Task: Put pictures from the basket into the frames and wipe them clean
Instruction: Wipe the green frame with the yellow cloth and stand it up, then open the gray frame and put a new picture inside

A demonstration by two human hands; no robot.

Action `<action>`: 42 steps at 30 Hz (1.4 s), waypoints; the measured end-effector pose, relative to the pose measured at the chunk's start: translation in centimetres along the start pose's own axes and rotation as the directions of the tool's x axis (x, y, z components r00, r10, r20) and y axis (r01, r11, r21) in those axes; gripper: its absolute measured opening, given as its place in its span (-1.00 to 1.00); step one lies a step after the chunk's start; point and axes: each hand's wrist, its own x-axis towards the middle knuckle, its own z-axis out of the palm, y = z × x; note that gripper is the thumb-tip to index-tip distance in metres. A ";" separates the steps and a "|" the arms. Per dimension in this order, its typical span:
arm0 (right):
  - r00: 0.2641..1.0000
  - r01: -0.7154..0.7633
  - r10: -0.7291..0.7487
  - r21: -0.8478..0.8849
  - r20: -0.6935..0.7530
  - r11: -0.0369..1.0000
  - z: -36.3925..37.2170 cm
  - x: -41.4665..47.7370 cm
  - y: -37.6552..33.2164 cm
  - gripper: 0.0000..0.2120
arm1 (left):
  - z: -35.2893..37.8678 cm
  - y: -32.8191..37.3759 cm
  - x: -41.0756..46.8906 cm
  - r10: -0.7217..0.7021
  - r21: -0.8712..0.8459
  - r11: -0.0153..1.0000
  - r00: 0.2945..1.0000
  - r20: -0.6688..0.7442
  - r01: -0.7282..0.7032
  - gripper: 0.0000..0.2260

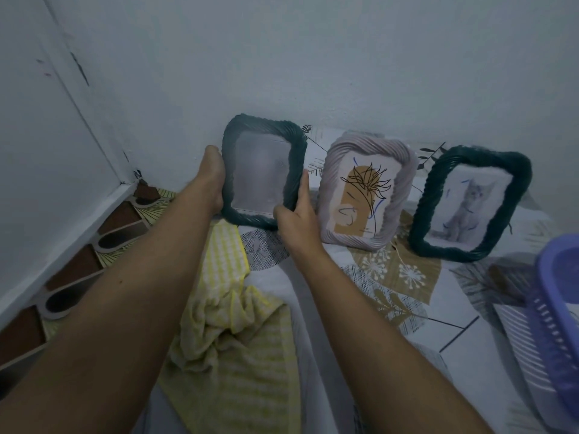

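**Fingers [304, 183] of both hands clasp one of three frames**

Both hands hold the same thing. The left hand [216, 180] grips the left edge of a dark green frame [263, 170], with its fingers curled out of sight behind the rim. The right hand [297, 214] grips the lower right corner of the frame, thumb laid up along the right rim. This frame stands upright just left of centre in the picture, close to the pale wall [313, 57]. Whether its lower edge touches the bed cannot be told. What sits behind its glass is a pale grey blur.

There are three frames, set in a row across the middle of the picture. Just right of the held one stands a lilac frame [365, 195] that holds a plant drawing [363, 189]. Further right, apart from it, a second dark green frame [470, 205] holds a cat picture [466, 208]. Both stand tilted back on the patterned bed sheet [391, 277].

One yellow checked cloth [232, 308] lies rumpled on the bed, below the held frame and between the two forearms.

One purple basket [554, 324] sits at the right edge, cut off by the picture's border. Too little of its inside shows to tell what it holds.

Brown and patterned floor tiles [78, 261] run along the lower left.
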 end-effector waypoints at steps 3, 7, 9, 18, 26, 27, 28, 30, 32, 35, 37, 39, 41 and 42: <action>1.000 -0.013 0.013 -0.027 -0.008 1.000 0.1 -0.1 -0.2 -0.17 | 0.2 -0.1 -0.2 0.012 -0.039 0.999 0.998 -0.063 -0.015 -0.39; 0.997 -0.069 0.071 -0.054 0.020 0.996 0.1 -0.3 -0.4 -0.14 | -0.2 -0.6 1.1 0.038 -0.135 0.989 0.977 -0.209 -0.067 -0.32; 0.996 -0.091 0.092 -0.059 0.007 0.994 0.0 -0.6 -0.5 -0.14 | 0.1 -0.7 0.3 0.064 -0.088 0.991 0.947 -0.314 -0.096 -0.30; 0.994 0.047 -0.039 0.075 -0.103 0.996 -1.5 -4.8 -1.2 -0.52 | 3.9 -4.5 -7.8 0.620 0.520 0.767 0.644 -0.449 -0.375 -0.71; 0.875 -0.064 0.166 0.232 -0.455 0.971 -7.5 -6.6 -0.8 -0.85 | 7.2 -10.6 -12.6 0.802 0.619 0.354 0.568 0.186 -0.701 -0.66; 0.857 -0.094 0.185 0.208 -0.481 0.974 -8.4 -6.6 -0.4 -0.83 | 7.8 -11.1 -12.8 0.756 0.641 0.360 0.614 0.226 -0.678 -0.60; 0.846 -0.110 0.184 0.174 -0.501 0.979 -9.2 -6.7 0.1 -0.81 | 8.2 -11.4 -12.9 0.700 0.658 0.381 0.668 0.253 -0.649 -0.53; 0.853 -0.101 0.111 0.048 -0.510 0.994 -10.6 -7.0 1.1 -0.75 | 9.1 -11.9 -12.9 0.615 0.674 0.422 0.738 0.279 -0.607 -0.40; 0.890 -0.080 0.025 -0.101 -0.456 0.992 -11.6 -7.1 2.1 -0.59 | 9.9 -12.1 -12.7 0.550 0.675 0.461 0.783 0.291 -0.575 -0.32; 0.941 -0.071 0.026 -0.123 -0.338 0.990 -12.1 -7.0 3.2 -0.31 | 11.0 -12.2 -12.8 0.474 0.673 0.526 0.836 0.277 -0.521 -0.29; 0.964 -0.082 0.051 -0.106 -0.262 0.991 -12.2 -6.7 3.4 -0.24 | 11.5 -12.1 -13.0 0.424 0.664 0.579 0.871 0.250 -0.472 -0.28; 0.971 -0.118 0.093 -0.103 -0.218 0.988 -12.2 -6.4 3.1 -0.19 | 11.6 -12.1 -13.0 0.406 0.636 0.634 0.889 0.211 -0.440 -0.25; 0.968 -0.169 0.145 -0.100 -0.207 0.981 -12.1 -6.0 2.8 -0.14 | 11.6 -12.2 -12.6 0.399 0.621 0.667 0.901 0.170 -0.413 -0.24; 0.965 -0.183 0.162 -0.088 -0.207 0.979 -12.1 -5.9 2.7 -0.15 | 11.7 -12.1 -12.8 0.392 0.619 0.676 0.906 0.158 -0.400 -0.24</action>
